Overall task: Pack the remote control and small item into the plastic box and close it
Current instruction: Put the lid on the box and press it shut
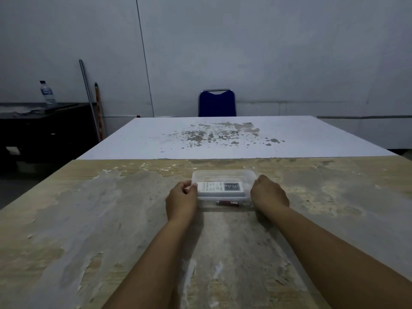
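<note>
- Plastic box (223, 175), clear and rectangular with rounded corners, is sitting on a worn wooden table (89, 219) between two bare hands.
- Left hand (181, 200) is gripping the box's left end, fingers curled over the edge.
- Right hand (268, 192) is pressing against the right end, fingers hidden from view; whether it is clamping the box cannot be told.
- White remote control (219, 188) is lying flat inside the box, its long axis running left to right, its dark display end pointing right.
- Small item (227, 203), slim and dark reddish, is lying along the near wall, parallel to the remote; whether it is inside the box is unclear.
- Tabletop is showing patchy, peeling grey coating.
- White board (223, 139), flaking, is lying beyond; a blue chair (217, 104) is standing behind it.
</note>
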